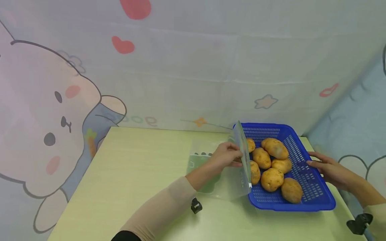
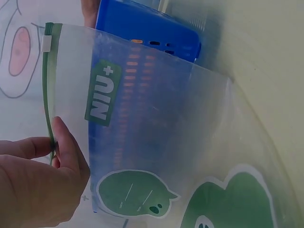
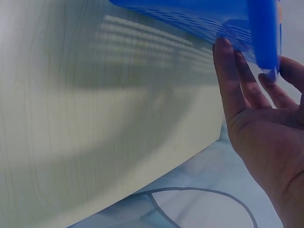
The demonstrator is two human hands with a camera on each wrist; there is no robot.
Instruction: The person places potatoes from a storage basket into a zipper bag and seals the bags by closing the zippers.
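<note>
From my head, my left hand [image 1: 224, 155] pinches the zip bag [image 1: 238, 160] upright against the blue basket [image 1: 313, 197]'s left rim; potatoes [image 1: 271, 179] lie just right of it.

Left wrist: thumb and finger clamp the bag's green zip edge [image 2: 47, 95].

Right wrist: my right hand [image 3: 259, 118] rests with fingers relaxed on the basket's outer wall; the contents are hidden.

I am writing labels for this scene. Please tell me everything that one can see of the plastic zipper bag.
The zipper bag is clear, soft plastic with a green zip strip and a white slider. It carries a green "NIU+" label and green cartoon shapes. It looks empty. The left hand pinches its zip edge and holds that edge raised beside the blue basket of potatoes, while its lower part lies on the table.
</note>
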